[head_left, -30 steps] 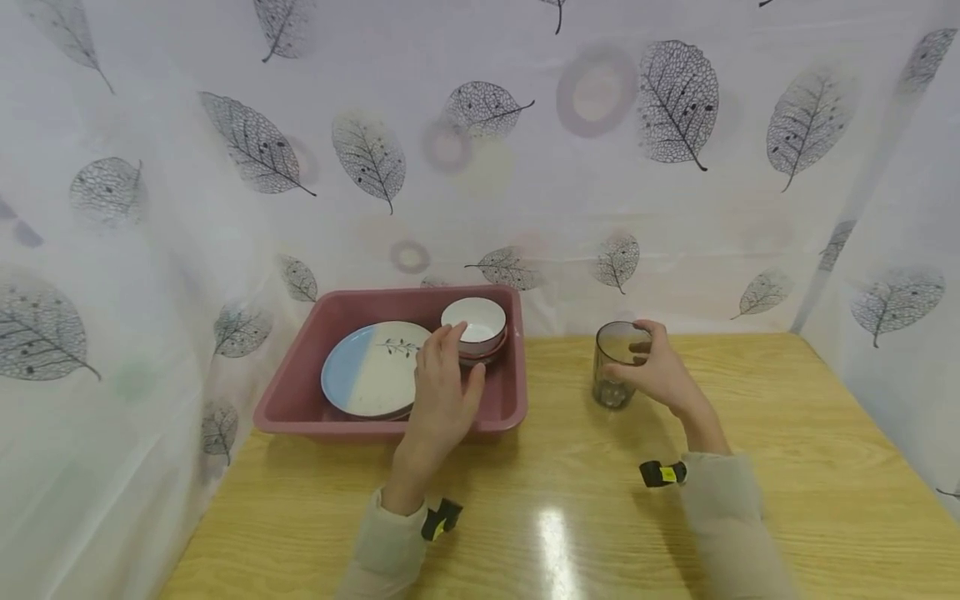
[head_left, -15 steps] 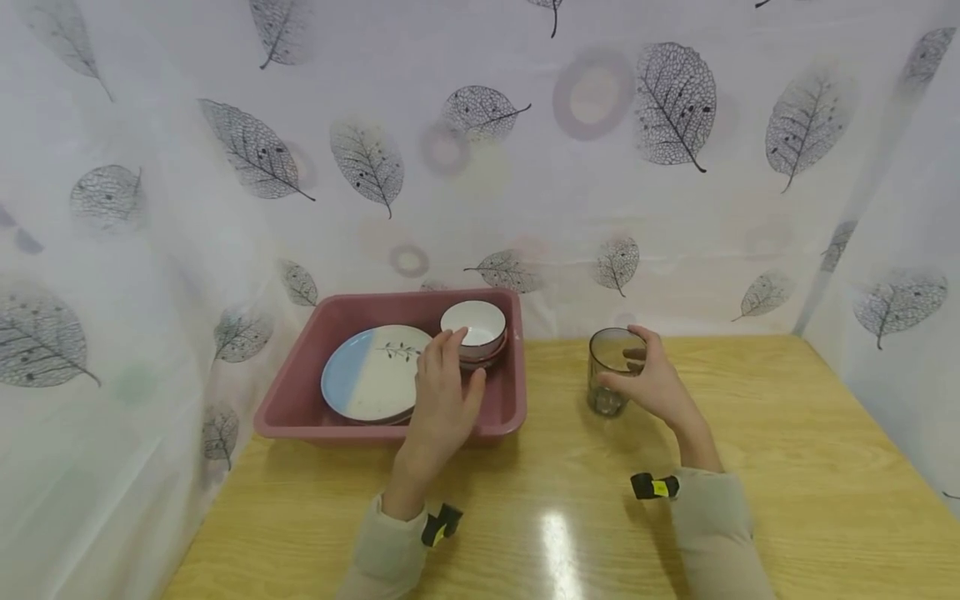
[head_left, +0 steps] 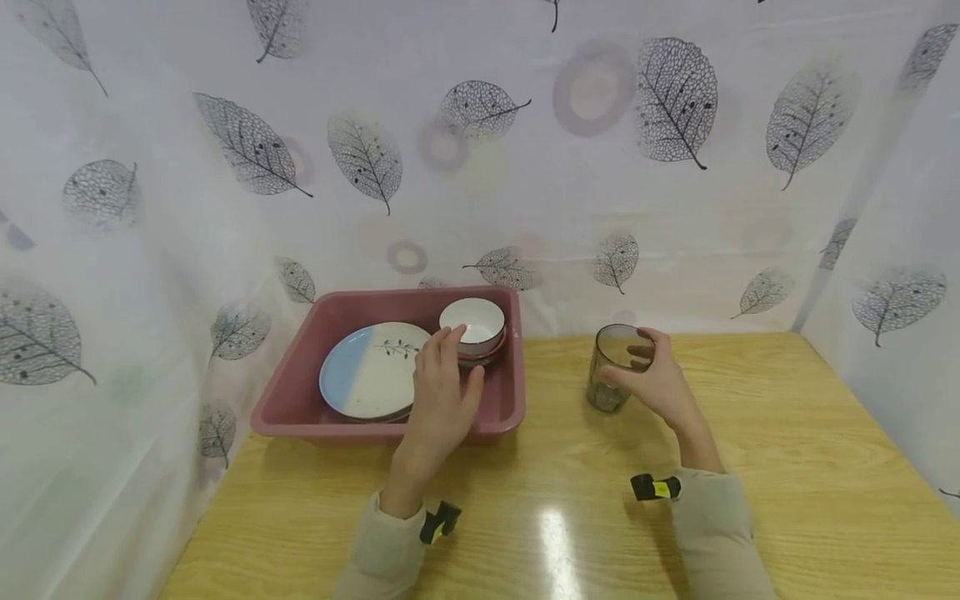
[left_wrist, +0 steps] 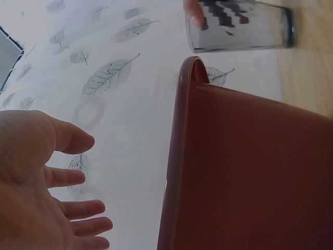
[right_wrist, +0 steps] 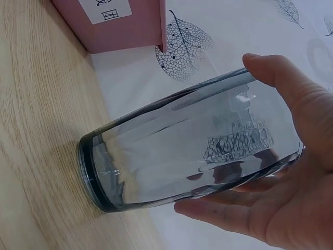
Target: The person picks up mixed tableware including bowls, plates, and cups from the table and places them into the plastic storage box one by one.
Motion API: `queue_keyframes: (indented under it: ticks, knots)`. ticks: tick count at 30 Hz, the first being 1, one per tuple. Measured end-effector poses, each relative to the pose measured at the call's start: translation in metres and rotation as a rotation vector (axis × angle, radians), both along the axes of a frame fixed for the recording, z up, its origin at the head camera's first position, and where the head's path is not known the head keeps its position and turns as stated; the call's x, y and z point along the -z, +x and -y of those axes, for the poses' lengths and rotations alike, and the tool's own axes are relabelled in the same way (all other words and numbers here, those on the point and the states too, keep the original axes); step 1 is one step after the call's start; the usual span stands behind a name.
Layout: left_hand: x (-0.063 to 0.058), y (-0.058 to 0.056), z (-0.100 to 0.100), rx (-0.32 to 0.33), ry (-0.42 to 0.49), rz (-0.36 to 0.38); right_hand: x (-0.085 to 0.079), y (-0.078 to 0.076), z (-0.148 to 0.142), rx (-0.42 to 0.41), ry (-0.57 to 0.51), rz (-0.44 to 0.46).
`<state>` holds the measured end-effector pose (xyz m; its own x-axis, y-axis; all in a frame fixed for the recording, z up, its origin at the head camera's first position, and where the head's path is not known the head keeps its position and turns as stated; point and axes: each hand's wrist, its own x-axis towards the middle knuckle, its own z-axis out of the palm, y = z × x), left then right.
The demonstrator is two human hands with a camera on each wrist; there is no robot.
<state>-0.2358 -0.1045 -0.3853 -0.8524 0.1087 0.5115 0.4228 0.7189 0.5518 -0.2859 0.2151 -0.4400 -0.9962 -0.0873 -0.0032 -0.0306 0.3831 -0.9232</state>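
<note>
My right hand (head_left: 656, 379) grips a smoky clear drinking glass (right_wrist: 182, 151) near its rim, thumb on one side and fingers round the other. The glass leans slightly, its base close over the wooden table, right of a dusky pink plastic basin (head_left: 315, 429). My left hand (head_left: 442, 392) reaches over the basin's front edge with its fingers spread and nothing in them. Inside the basin, a blue and cream plate (head_left: 367, 375) with a leaf sprig lies beside stacked small bowls (head_left: 483, 325), the top one white inside. The left hand partly hides the plate and bowls.
The basin stands at the back left of the wooden table (head_left: 570, 475). A pale leaf-print sheet (head_left: 525, 183) hangs behind the table and along both sides. A white label (right_wrist: 106, 9) is stuck on the basin's outer wall.
My right hand has shifted slightly left and toward me with the glass, which leans a little more now. My left hand has stayed in place over the basin.
</note>
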Motion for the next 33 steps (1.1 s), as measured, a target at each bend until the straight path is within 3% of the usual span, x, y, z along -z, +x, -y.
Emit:
queue_keyframes:
  ticks: [6,21,25,30,33]
  knots:
    - [0.0,0.001,-0.001,0.002,0.002,-0.007,-0.006,0.005,0.0,0.025,-0.012,-0.022]
    - [0.0,0.002,-0.005,0.01,-0.007,0.022,-0.053,0.033,0.012,0.088,-0.132,-0.205]
    - [0.001,0.005,-0.011,0.04,-0.034,-0.025,-0.061,0.042,0.014,0.052,-0.227,-0.25]
    - [0.004,0.011,-0.022,0.11,-0.088,-0.136,-0.071,0.052,0.019,-0.036,-0.397,-0.262]
    - [0.005,0.014,-0.028,0.133,-0.107,-0.171,-0.075,0.056,0.022,-0.073,-0.435,-0.264]
